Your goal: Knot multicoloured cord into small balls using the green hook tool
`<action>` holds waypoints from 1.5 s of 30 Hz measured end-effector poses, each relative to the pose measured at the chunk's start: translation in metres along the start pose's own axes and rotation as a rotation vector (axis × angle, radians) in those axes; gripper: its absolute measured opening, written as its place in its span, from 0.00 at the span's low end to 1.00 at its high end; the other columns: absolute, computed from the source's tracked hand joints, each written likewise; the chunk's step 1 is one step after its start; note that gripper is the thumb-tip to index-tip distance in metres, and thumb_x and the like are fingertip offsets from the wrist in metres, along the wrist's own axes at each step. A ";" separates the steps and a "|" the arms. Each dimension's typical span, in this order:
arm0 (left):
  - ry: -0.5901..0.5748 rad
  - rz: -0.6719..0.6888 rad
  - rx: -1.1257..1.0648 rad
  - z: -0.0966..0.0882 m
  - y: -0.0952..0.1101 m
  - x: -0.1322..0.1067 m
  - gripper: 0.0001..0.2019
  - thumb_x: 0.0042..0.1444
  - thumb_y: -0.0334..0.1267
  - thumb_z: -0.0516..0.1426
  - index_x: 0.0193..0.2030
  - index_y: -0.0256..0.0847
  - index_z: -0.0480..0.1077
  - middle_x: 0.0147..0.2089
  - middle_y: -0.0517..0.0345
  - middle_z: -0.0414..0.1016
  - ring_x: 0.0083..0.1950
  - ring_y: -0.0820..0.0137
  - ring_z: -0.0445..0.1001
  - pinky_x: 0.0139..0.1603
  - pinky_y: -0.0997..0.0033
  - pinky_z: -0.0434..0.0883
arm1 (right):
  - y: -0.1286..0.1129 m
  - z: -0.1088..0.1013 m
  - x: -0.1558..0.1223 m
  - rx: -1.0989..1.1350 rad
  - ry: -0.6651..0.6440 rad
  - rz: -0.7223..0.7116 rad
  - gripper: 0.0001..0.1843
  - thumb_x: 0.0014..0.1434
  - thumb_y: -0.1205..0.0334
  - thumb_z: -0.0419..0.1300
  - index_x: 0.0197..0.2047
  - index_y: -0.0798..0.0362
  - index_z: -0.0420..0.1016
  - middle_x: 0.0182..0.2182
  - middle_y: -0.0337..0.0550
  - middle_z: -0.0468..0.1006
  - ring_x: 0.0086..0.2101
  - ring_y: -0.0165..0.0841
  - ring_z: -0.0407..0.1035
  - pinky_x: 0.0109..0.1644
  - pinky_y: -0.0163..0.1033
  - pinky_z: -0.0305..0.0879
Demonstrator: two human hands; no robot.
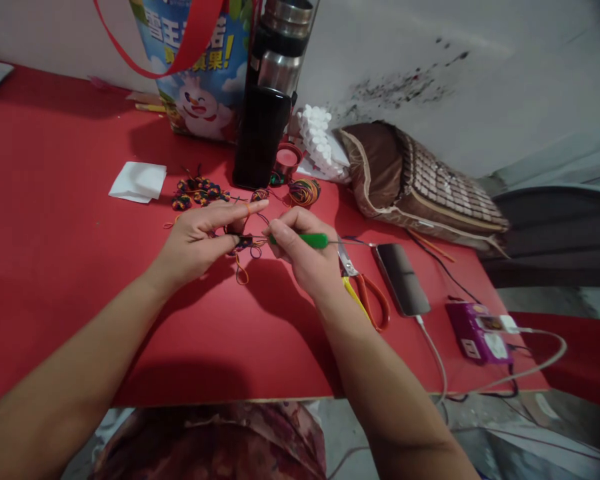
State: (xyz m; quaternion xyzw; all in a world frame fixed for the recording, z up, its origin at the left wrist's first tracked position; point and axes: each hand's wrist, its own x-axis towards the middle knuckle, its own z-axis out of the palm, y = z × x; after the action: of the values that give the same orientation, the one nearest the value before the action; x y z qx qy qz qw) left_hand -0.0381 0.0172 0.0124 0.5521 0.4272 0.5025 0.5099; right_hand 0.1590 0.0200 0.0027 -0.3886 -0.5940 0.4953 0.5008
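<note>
My left hand (203, 237) pinches a small dark multicoloured crochet piece (244, 243) between thumb and fingers, with an orange strand running over the index finger. Loose loops of yarn hang below it. My right hand (303, 247) is closed round the green handle of a crochet hook (313, 241). The hook's thin metal shaft reaches left to the crochet piece; its tip is hidden at the work. Just behind the hands lie a ball of multicoloured yarn (305, 192) and a cluster of crocheted pieces (199, 191).
Scissors (365, 293) and a charging phone (403, 279) lie right of my right hand, near a purple box (480, 333) with cables. Behind stand an upright black phone (261, 137), a steel flask (280, 60) and a printed bag (195, 80). A folded white paper (139, 181) is at left.
</note>
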 end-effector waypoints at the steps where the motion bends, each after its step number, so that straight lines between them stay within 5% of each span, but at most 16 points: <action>1: -0.027 -0.057 -0.064 -0.001 -0.001 -0.001 0.22 0.49 0.28 0.67 0.49 0.54 0.90 0.31 0.59 0.74 0.33 0.67 0.70 0.35 0.67 0.74 | 0.000 -0.002 0.003 0.092 -0.017 0.073 0.22 0.65 0.42 0.73 0.31 0.51 0.78 0.22 0.32 0.73 0.22 0.25 0.62 0.27 0.35 0.58; 7: -0.095 -0.161 -0.321 -0.004 -0.011 -0.003 0.25 0.51 0.32 0.74 0.57 0.52 0.88 0.36 0.58 0.79 0.30 0.71 0.73 0.29 0.71 0.75 | 0.010 -0.001 0.011 0.472 -0.097 0.297 0.26 0.54 0.39 0.79 0.29 0.51 0.76 0.17 0.28 0.69 0.17 0.21 0.52 0.22 0.31 0.47; 13: -0.061 -0.140 -0.319 0.001 -0.019 -0.002 0.22 0.51 0.33 0.77 0.54 0.48 0.89 0.34 0.55 0.81 0.36 0.68 0.79 0.38 0.70 0.80 | 0.018 0.009 0.007 0.528 -0.125 0.286 0.25 0.55 0.40 0.79 0.31 0.50 0.76 0.18 0.30 0.73 0.17 0.23 0.57 0.22 0.32 0.53; 17: 0.051 -0.109 -0.324 0.004 -0.019 -0.003 0.20 0.53 0.30 0.75 0.53 0.49 0.89 0.35 0.58 0.79 0.36 0.71 0.79 0.38 0.74 0.80 | 0.022 0.012 0.007 0.539 -0.001 0.246 0.24 0.53 0.40 0.80 0.35 0.49 0.78 0.19 0.29 0.74 0.18 0.23 0.59 0.24 0.32 0.57; 23: 0.059 -0.119 -0.388 0.009 -0.021 -0.002 0.20 0.51 0.30 0.75 0.52 0.45 0.89 0.42 0.54 0.85 0.40 0.69 0.83 0.40 0.73 0.82 | 0.027 0.018 0.006 0.485 0.080 0.218 0.25 0.54 0.39 0.79 0.35 0.49 0.79 0.21 0.30 0.75 0.20 0.23 0.62 0.25 0.32 0.61; 27: 0.139 -0.126 -0.369 0.013 -0.016 -0.001 0.21 0.47 0.27 0.75 0.50 0.43 0.89 0.35 0.58 0.81 0.33 0.72 0.78 0.35 0.74 0.80 | 0.025 0.021 0.004 0.479 0.094 0.189 0.23 0.54 0.40 0.80 0.36 0.49 0.81 0.22 0.31 0.76 0.20 0.24 0.64 0.26 0.32 0.64; 37: 0.149 -0.053 -0.382 0.005 -0.004 0.004 0.23 0.41 0.24 0.75 0.45 0.46 0.90 0.31 0.63 0.77 0.33 0.75 0.75 0.37 0.76 0.78 | -0.009 0.003 0.014 0.358 -0.167 0.237 0.12 0.58 0.53 0.75 0.39 0.52 0.86 0.25 0.37 0.83 0.23 0.27 0.73 0.27 0.33 0.65; 45: 0.088 -0.124 -0.396 0.011 -0.006 0.001 0.26 0.43 0.27 0.77 0.52 0.45 0.89 0.32 0.61 0.81 0.32 0.73 0.79 0.37 0.73 0.80 | 0.010 0.016 -0.002 0.432 0.129 0.104 0.18 0.59 0.44 0.76 0.40 0.50 0.87 0.19 0.31 0.69 0.21 0.24 0.58 0.26 0.33 0.53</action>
State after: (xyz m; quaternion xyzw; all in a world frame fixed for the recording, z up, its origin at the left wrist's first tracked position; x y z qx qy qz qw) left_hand -0.0269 0.0170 0.0071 0.3913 0.3752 0.5679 0.6194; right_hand 0.1430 0.0166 -0.0075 -0.3333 -0.4203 0.6101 0.5831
